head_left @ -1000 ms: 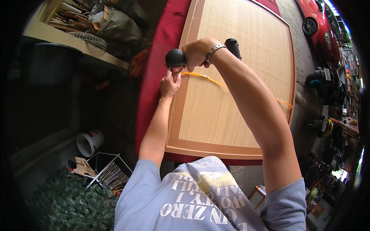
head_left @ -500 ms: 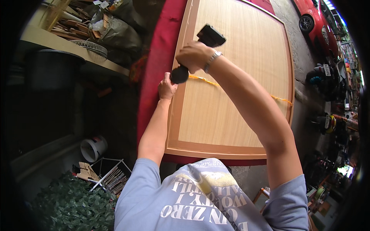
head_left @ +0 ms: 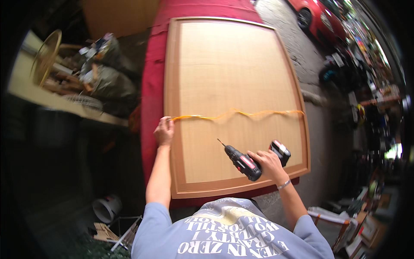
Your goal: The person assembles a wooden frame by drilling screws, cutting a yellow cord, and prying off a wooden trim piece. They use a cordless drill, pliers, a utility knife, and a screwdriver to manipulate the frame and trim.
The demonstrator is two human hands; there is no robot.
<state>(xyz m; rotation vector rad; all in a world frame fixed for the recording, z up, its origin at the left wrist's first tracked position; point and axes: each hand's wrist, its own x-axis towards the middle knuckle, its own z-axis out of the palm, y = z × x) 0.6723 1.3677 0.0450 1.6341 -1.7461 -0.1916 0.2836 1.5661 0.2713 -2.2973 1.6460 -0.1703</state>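
Note:
A large flat wooden panel (head_left: 233, 64) with a raised brown frame (head_left: 175, 142) lies in front of me. Across it, from the left frame edge to the right, runs a wavy orange strap (head_left: 250, 114). At the left edge of the frame my left hand (head_left: 164, 131) is closed, its fingertips pinching the strap's end. My right hand (head_left: 268, 163) grips a black and red cordless drill (head_left: 242, 162) by its handle, above the panel's near right part. The drill's thin bit (head_left: 221, 142) points up and to the left, apart from the wood.
Red cloth (head_left: 152, 82) shows under the panel. To the left are stuffed sacks (head_left: 113, 82), wood scraps and a white bucket (head_left: 107, 208). Beyond the right side stand a red car (head_left: 321, 19) and motorcycles (head_left: 338, 71). A wooden-framed item (head_left: 330, 216) is near my right elbow.
My right hand has brought the drill away from the frame's left edge, back toward me and to the right. My left hand stays at that edge. The whole view has shifted.

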